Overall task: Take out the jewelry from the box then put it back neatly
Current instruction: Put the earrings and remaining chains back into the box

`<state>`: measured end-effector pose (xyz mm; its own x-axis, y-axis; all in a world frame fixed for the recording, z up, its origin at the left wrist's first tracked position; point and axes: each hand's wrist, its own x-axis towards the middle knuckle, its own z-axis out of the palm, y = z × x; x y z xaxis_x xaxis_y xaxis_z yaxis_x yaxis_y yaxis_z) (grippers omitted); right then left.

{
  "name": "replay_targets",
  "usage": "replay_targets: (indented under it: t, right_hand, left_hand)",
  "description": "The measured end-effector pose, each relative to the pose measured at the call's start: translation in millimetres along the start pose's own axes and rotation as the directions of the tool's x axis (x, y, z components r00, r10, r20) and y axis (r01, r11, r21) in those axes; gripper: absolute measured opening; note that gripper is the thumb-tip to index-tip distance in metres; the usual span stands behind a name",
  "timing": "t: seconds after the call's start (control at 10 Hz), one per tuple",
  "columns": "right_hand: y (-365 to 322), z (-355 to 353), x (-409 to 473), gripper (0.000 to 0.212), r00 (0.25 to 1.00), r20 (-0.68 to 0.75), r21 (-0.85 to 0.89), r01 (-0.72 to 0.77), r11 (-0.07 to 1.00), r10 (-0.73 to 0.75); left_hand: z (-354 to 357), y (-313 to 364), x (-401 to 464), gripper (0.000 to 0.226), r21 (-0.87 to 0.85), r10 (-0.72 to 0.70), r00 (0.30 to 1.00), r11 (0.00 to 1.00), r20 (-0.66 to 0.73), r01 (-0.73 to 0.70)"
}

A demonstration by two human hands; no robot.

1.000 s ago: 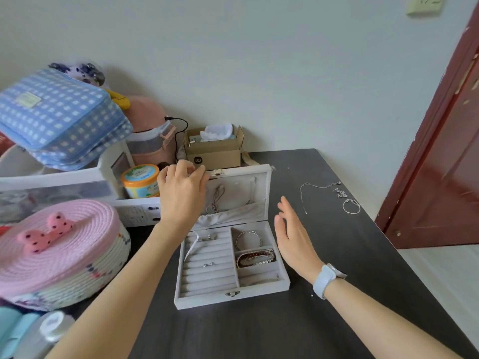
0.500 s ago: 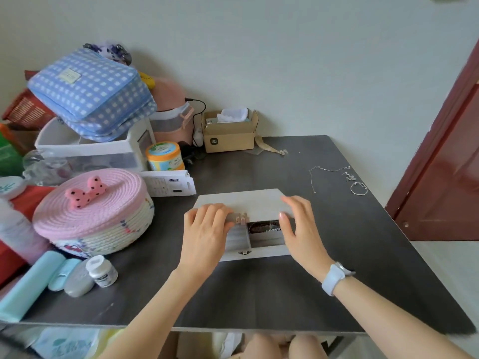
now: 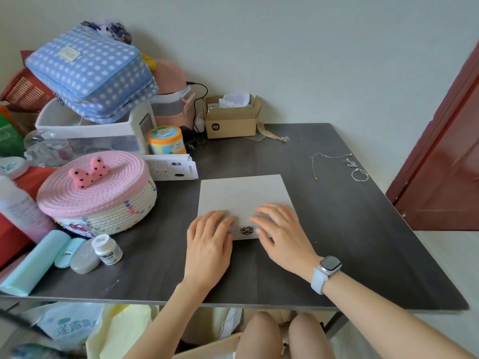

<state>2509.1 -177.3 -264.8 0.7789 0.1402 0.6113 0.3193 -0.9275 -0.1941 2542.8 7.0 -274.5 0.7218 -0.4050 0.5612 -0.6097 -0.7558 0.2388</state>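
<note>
— Grey, that is the main colour: a pale grey jewelry box [image 3: 242, 194] lies with its lid down flat at the centre of the frame, on a dark wood-grain table [image 3: 337, 255].

— Where are the hands?

— Both rest on the box's near edge. The left hand [image 3: 208, 240] lies flat at the box's lower left corner, fingers straight and spread, gripping nothing. The right hand [image 3: 281, 235] lies flat at the lower right, fingers likewise straight and loose. A small metal clasp [image 3: 246, 230] shows on the front wall between them. A white smartwatch [image 3: 325, 272] sits on the right wrist.

— Is any jewelry outside?

— Yes. At right of centre, well apart from the box, a thin silver chain [image 3: 324, 159] lies on the table, with small silver pieces [image 3: 351, 164] and a silver bracelet [image 3: 359, 175] just beside it.

— What else is there?

— At left, a round woven basket with a pink lid [image 3: 96, 193] and a spotted bow. Upper left, a blue checked bag [image 3: 90, 73] on a white organiser [image 3: 85, 130]. Near the back wall, a small cardboard box [image 3: 232, 117] and an orange-and-teal jar [image 3: 166, 139]. Lower left, a small white bottle [image 3: 106, 250] and a mint-green case [image 3: 33, 263].
</note>
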Motion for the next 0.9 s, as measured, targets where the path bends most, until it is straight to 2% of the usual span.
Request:
replay_targets:
  t: [0.1,0.2,0.3,0.4,0.5,0.6,0.7,0.9]
  right_hand:
    - [-9,6,-2,0.024,0.999,-0.01,0.026,0.049,0.998,-0.049]
    - [-7,7,-7,0.02,0.993,-0.019,0.015,0.116,0.993,-0.116]
    - [-8,6,-6,0.019,0.998,-0.01,0.037,0.055,0.998,-0.055]
    - [-11,11,0,0.031,0.998,-0.003,-0.018,-0.067,0.998,0.067]
    - [-11,20,8,0.042,0.995,0.042,-0.183,-0.076,0.98,0.086]
    - [-10,26,20,0.044,0.993,0.047,-0.234,-0.093,0.968,0.107]
    - [-4,29,33,0.045,0.992,0.026,-0.278,-0.11,0.954,0.122]
    - [1,38,45,0.046,0.983,0.065,-0.237,-0.153,0.959,0.172]
  left_hand:
    - [0,-4,-4,0.043,-0.022,-0.192,0.981,0.981,0.027,0.193]
    - [0,-4,-7,0.064,-0.085,-0.312,0.945,0.943,0.097,0.321]
    - [-5,0,-6,0.091,-0.135,-0.427,0.892,0.885,0.148,0.446]
    - [-5,1,-5,0.11,-0.097,-0.501,0.846,0.847,0.182,0.523]
    - [-7,4,-6,0.111,0.0,-0.546,0.813,0.83,0.205,0.557]
    - [-8,7,-7,0.098,0.219,-0.571,0.78,0.82,0.256,0.528]
    - [-6,9,-6,0.088,0.333,-0.572,0.75,0.815,0.333,0.473]
    - [-5,10,-5,0.084,0.39,-0.578,0.732,0.806,0.361,0.445]
